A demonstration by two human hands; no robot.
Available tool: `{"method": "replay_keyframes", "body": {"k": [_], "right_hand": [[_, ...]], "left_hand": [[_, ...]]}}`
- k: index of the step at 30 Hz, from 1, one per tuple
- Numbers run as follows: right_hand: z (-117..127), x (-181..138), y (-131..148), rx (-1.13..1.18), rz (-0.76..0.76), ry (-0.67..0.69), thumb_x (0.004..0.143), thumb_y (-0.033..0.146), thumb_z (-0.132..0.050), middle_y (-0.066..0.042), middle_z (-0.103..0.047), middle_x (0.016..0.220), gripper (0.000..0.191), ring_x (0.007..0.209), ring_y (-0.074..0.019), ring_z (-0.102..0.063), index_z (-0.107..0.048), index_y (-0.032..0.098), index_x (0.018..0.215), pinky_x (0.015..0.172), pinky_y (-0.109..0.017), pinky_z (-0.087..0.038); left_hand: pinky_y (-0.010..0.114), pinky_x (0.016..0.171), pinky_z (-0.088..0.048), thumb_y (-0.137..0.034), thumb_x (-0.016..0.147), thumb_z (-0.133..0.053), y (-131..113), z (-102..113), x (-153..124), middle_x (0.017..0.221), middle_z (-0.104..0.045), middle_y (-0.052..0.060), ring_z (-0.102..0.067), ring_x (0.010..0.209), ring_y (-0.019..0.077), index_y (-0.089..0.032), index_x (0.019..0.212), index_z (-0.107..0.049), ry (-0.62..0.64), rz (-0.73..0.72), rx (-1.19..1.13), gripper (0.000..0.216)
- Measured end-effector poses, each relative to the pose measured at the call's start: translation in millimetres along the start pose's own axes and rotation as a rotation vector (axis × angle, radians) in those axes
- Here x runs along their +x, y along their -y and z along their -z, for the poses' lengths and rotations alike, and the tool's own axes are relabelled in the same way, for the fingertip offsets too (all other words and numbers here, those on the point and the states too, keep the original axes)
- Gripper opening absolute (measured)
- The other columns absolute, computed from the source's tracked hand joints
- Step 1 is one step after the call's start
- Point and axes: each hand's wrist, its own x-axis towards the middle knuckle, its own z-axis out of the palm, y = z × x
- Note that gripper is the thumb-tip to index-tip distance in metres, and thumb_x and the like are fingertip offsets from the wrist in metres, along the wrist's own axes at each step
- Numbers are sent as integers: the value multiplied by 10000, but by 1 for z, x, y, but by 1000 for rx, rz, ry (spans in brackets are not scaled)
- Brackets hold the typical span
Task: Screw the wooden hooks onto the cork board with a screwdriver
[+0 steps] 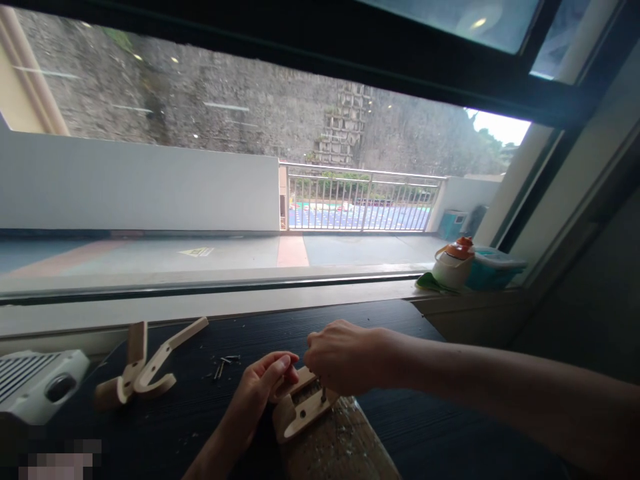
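Observation:
My left hand (270, 377) is closed in a pinch at the left end of a pale wooden piece (300, 423) with a slot and round holes. Whatever its fingertips hold, if anything, does not show. Above the same piece, my right hand (345, 357) is curled into a fist, knuckles up. A thin dark metal shaft (323, 393) stands upright below it at one hole; the fist hides its upper part. Under the wooden piece lies a thick, worn wooden block (345, 443). Several loose screws (225, 363) are scattered left of my left hand.
Curved wooden hook pieces (160, 373) stand on the dark table (400, 373) at left, beside a white slatted device (47, 383). On the window sill at right are a bottle with an orange cap (453, 263) and a teal box (495, 270). A window runs behind the table.

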Motion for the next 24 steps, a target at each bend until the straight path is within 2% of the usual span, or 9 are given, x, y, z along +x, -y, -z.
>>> {"method": "replay_keyframes", "body": {"k": [6, 11, 14, 18, 21, 24], "right_hand": [[1, 8, 5, 19, -83, 33, 762, 214, -570, -59, -678, 719, 136, 648, -186, -630, -670, 143, 819, 463, -255, -351], [2, 13, 11, -69, 1, 24, 738, 180, -610, -48, -684, 764, 36, 674, -167, -630, -637, 160, 726, 503, -245, -373], [4, 12, 12, -77, 42, 38, 737, 107, -595, -31, -686, 782, 87, 706, -147, -628, -614, 161, 671, 507, -231, -359], [3, 9, 11, -46, 24, 32, 740, 118, -575, -34, -683, 781, 72, 705, -149, -625, -622, 156, 701, 496, -239, -355], [3, 9, 12, -15, -6, 50, 711, 140, -607, -28, -677, 746, 35, 678, -150, -625, -633, 157, 728, 489, -234, -365], [5, 9, 13, 13, -38, 58, 705, 164, -625, -36, -678, 744, 60, 691, -157, -633, -650, 153, 758, 509, -233, -394]], "left_hand": [[244, 678, -455, -438, 696, -689, 1, 0, 1, 657, -647, 22, -596, 670, 145, -146, 818, -703, 13, 2, -28, 317], [259, 677, -466, -446, 699, -683, -1, 1, 0, 689, -672, 29, -626, 695, 165, -158, 857, -699, 28, -2, -5, 329], [261, 691, -473, -461, 699, -678, 0, 1, -1, 693, -678, 20, -637, 701, 171, -172, 850, -697, 38, -12, 17, 326], [282, 699, -484, -484, 705, -660, 1, 0, 1, 694, -685, 27, -646, 691, 184, -177, 861, -693, 33, -17, 60, 346], [310, 692, -496, -483, 710, -648, -14, -2, -1, 739, -702, 57, -654, 728, 218, -170, 865, -699, -10, -30, 135, 353], [301, 741, -492, -434, 666, -702, -43, -4, -19, 835, -718, 78, -644, 841, 245, -184, 844, -718, -114, -102, 263, 308]]}}
